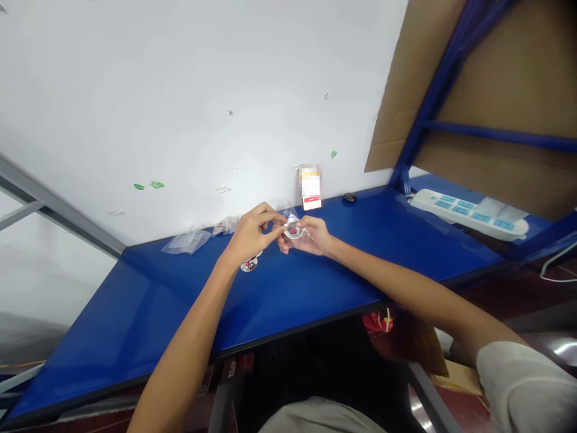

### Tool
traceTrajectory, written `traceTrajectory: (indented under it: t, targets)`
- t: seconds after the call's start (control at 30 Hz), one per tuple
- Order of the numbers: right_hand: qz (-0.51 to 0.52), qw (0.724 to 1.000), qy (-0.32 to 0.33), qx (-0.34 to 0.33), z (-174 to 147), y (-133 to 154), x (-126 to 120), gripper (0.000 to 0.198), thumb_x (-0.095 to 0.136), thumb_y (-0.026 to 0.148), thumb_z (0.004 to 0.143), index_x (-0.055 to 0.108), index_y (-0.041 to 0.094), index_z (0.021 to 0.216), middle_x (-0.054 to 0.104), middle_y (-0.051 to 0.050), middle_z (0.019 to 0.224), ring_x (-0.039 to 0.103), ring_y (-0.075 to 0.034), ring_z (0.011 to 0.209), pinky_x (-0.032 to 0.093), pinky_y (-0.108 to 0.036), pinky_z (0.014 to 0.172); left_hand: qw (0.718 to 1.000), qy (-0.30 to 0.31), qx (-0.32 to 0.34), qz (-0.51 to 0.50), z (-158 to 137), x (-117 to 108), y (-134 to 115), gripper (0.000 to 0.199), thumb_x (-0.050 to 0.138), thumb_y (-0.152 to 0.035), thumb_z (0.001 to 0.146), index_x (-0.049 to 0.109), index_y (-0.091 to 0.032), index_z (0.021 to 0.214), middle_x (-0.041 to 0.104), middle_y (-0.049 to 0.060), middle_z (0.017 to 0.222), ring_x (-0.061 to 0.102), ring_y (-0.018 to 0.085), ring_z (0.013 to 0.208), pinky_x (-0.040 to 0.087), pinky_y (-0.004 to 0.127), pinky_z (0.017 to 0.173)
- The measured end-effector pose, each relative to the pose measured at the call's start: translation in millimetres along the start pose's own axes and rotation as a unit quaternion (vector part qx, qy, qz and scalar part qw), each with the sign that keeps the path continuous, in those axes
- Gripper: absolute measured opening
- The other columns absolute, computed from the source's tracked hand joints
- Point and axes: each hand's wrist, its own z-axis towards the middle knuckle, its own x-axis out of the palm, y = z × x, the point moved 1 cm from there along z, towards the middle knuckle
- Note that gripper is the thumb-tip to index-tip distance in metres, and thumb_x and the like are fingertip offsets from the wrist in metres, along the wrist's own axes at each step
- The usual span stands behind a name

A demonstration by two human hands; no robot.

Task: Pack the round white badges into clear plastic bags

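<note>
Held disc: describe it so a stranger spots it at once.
Start at the blue table along the white wall. Over its middle, the left hand and right hand are close together. The round, red-marked disc is held there; another disc lies beside the left forearm.

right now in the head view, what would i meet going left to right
Clear plastic bags, left hand, held round disc, small black object, white power strip.
</note>
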Motion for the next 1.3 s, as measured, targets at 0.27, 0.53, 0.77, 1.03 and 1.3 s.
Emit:
traceTrajectory:
  t: [0.27, 0.53, 0.77, 1.03, 1.3]
  targets:
    - [-0.057, 0.998, -0.011, -0.017, 2, -2, 0, 0.031, 0.072, 0.041, 0.090, 0.069, 0.013, 0.103, 0.077, -0.016, 0.100, 0.075, -0.029, 0.094, 0.060, -0.044, 0.091, 0.998, -0.051, 0.016, -0.022, 1, 0, 6, 0.005, 0.072, -0.025, 0.096, 0.075, -0.022, 0.095, 0.065, 0.005, 0.100, 0.056, 0.015, 0.078, 0.047, 0.030, 0.071]
    - [-0.057, 0.998, -0.015, 0.015, 5, 1, 5, 0.033, 0.077, 0.029, 0.091, 0.070, 0.012, 0.119, 0.079, -0.018, 0.116, 0.077, -0.032, 0.112, 0.057, -0.054, 0.108, 0.998, -0.062, 0.004, -0.016, 0, -4, 7, 0.008, 0.068, -0.027, 0.097, 0.072, -0.021, 0.095, 0.069, 0.003, 0.097, 0.051, 0.013, 0.067, 0.044, 0.029, 0.065]
    - [-0.041, 0.999, -0.004, 0.000, 6, 2, 6, 0.038, 0.060, 0.038, 0.099, 0.066, 0.012, 0.126, 0.079, -0.019, 0.120, 0.076, -0.036, 0.114, 0.058, -0.059, 0.105, 0.996, -0.065, -0.053, 0.016, -1, -5, 15, 0.012, 0.068, -0.032, 0.096, 0.072, -0.021, 0.096, 0.064, -0.003, 0.071, 0.052, 0.013, 0.059, 0.041, 0.027, 0.061]
    - [-0.058, 0.997, -0.047, -0.023, 9, -6, 5, 0.038, 0.069, 0.026, 0.096, 0.063, 0.016, 0.132, 0.080, -0.016, 0.117, 0.079, -0.032, 0.109, 0.062, -0.055, 0.101, 0.993, -0.058, -0.099, -0.010, 0, -5, 18, 0.021, 0.068, -0.038, 0.096, 0.077, -0.020, 0.102, 0.071, 0.000, 0.080, 0.057, 0.014, 0.063, 0.042, 0.027, 0.061]
    - [-0.027, 1.000, -0.013, 0.006, 5, -2, 11, 0.036, 0.067, 0.027, 0.095, 0.064, 0.014, 0.128, 0.080, -0.018, 0.118, 0.078, -0.033, 0.110, 0.059, -0.057, 0.106, 0.995, -0.037, -0.087, -0.028, -1, -8, 17, 0.023, 0.066, -0.039, 0.098, 0.079, -0.020, 0.096, 0.073, 0.001, 0.079, 0.052, 0.013, 0.060, 0.039, 0.028, 0.057]
